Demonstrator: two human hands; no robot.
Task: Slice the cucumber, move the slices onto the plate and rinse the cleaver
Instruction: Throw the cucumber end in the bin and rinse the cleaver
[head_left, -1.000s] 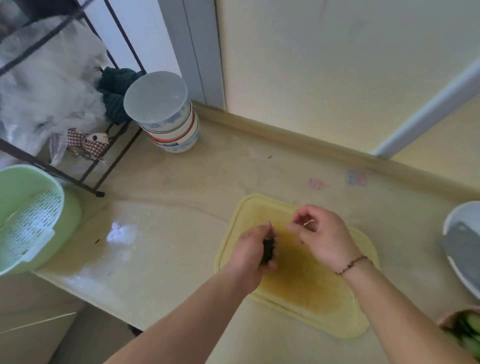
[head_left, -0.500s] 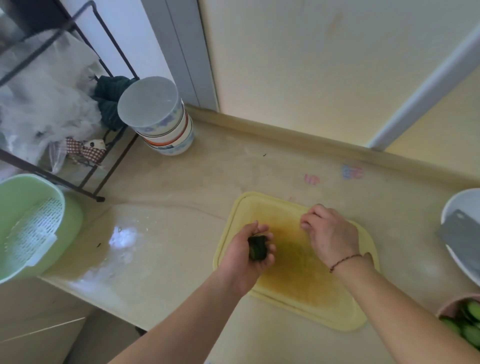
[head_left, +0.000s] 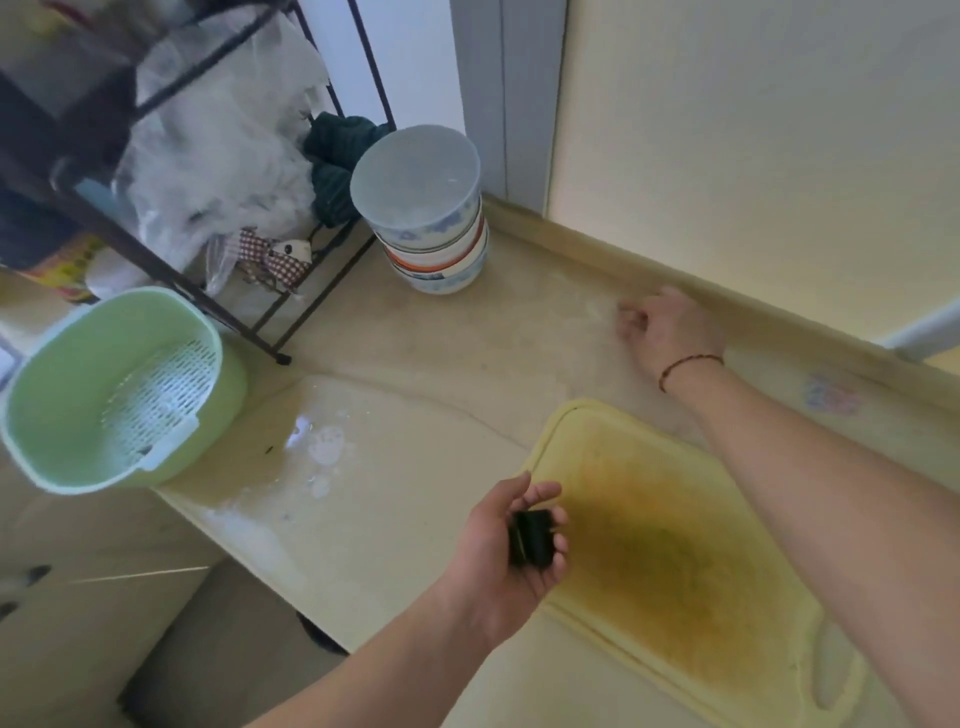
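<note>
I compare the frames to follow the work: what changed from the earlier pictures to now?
The right hand left the cutting board and reached out over the counter toward the wall. The left hand drew back to the board's left edge. It still holds the dark cucumber piece. Board, stacked bowls and green basket stayed put.

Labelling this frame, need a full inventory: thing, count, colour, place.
cutting board: 1, yellow, stained, counter right of centre
cucumber piece: 1, dark green, in left hand
stacked bowls: a few, white patterned, under a pale lid, back of counter by wall
colander basket: 1, light green with white strainer insert, left edge
wire rack: 1, black, back left, holding plastic bags and a dark green cloth
countertop: 1, beige, wet patch near centre
left hand: 1, holds the cucumber piece at the board's left edge
right hand: 1, cord bracelet, fingers curled, on counter near back wall; whether it holds anything is unclear
</note>
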